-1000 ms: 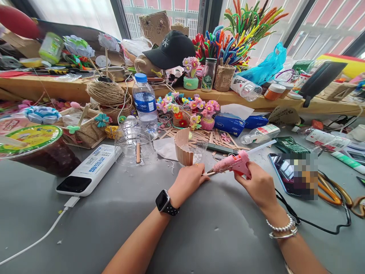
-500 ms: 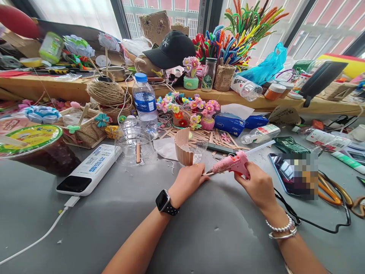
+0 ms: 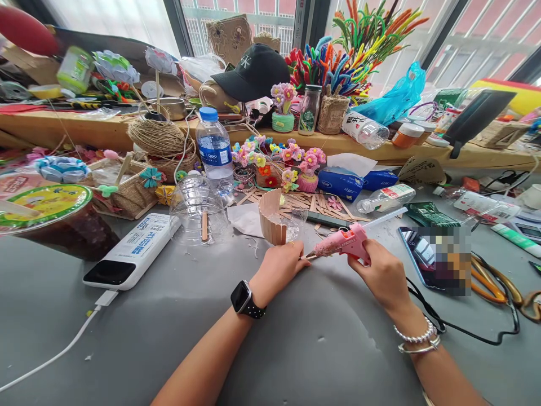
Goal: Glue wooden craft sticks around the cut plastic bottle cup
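Note:
My right hand (image 3: 377, 270) is wrapped round the handle of a pink hot glue gun (image 3: 342, 242), its glue stick jutting out at the back. The gun's nozzle points left and touches or nearly touches a short wooden craft stick (image 3: 310, 256). That stick is pinched in the fingers of my left hand (image 3: 281, 264), which mostly hide it. Just behind my left hand stands a curved wall of craft sticks (image 3: 271, 217) set against a clear plastic piece (image 3: 296, 221). More loose craft sticks (image 3: 315, 204) lie in a pile farther back.
To the left are a cut clear plastic bottle (image 3: 192, 211) with one stick on it, a white power bank (image 3: 131, 254) and a drink cup (image 3: 54, 214). On the right lie a phone (image 3: 416, 254), scissors (image 3: 490, 282) and the gun's black cord (image 3: 473, 336). A crowded wooden shelf (image 3: 253, 134) runs behind.
Almost nothing differs. Both hands, the glue gun and the craft stick keep nearly the same places.

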### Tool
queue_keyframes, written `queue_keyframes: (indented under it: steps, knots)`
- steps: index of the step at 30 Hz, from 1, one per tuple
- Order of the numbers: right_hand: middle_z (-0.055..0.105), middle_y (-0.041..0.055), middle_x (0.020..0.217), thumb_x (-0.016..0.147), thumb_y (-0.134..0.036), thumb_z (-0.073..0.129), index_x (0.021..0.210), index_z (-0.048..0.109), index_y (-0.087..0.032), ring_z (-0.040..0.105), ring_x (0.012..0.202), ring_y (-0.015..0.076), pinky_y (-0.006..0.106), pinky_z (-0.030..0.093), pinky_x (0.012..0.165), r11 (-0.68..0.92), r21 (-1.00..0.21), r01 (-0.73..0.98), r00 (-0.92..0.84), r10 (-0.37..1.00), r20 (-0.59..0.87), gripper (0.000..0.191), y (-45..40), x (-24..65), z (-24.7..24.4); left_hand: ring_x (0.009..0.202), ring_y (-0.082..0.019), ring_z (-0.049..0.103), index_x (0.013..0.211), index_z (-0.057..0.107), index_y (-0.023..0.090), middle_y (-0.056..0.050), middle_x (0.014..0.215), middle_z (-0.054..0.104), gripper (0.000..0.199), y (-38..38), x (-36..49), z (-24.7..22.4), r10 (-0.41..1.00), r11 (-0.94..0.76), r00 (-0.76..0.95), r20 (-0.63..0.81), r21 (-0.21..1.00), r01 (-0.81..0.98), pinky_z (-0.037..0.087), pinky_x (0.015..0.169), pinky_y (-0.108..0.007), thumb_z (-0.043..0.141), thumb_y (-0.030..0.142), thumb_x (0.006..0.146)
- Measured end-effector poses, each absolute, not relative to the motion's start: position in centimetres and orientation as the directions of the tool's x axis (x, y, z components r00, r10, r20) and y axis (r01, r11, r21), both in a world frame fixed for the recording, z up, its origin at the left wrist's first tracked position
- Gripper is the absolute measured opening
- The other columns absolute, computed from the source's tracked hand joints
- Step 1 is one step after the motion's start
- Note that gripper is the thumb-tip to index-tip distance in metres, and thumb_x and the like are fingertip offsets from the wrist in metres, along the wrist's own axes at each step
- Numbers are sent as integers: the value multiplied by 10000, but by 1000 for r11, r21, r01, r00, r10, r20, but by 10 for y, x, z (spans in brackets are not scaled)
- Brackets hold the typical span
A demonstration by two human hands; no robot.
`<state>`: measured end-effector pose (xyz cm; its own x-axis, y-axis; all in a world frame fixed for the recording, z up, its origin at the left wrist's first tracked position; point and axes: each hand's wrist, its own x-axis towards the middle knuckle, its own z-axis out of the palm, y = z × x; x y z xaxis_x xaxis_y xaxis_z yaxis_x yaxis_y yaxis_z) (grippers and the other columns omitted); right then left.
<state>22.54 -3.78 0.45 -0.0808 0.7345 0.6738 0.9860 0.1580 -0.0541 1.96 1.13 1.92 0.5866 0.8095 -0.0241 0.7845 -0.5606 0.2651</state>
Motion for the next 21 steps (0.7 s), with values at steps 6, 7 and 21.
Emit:
queue_keyframes:
  steps: [6,7,21]
  knots:
    - [515,-12,573,732,-235,481,713,504,-172,468,492,107,217,341,468,163,-41,986,-92,724,683,70,-38,225,5,736,-203,617,806,477,187,-26,806,640,207,11,20,21,813,-557,582,-30,255,790,390,548,-252,455,392,825]
    - [518,-10,575,733,-238,479,717,506,-172,470,494,108,217,341,469,163,-40,986,-93,725,682,73,-38,225,5,736,-203,617,808,478,186,-26,807,639,208,11,20,21,813,-556,581,-32,253,792,390,548,-252,453,392,825]
    - [515,-5,565,734,-233,468,692,500,-177,474,501,116,218,335,468,145,-15,989,-94,719,689,78,-39,225,8,753,-202,616,833,483,182,-35,823,638,213,11,20,22,811,-555,583,-54,249,794,404,562,-251,441,391,832]
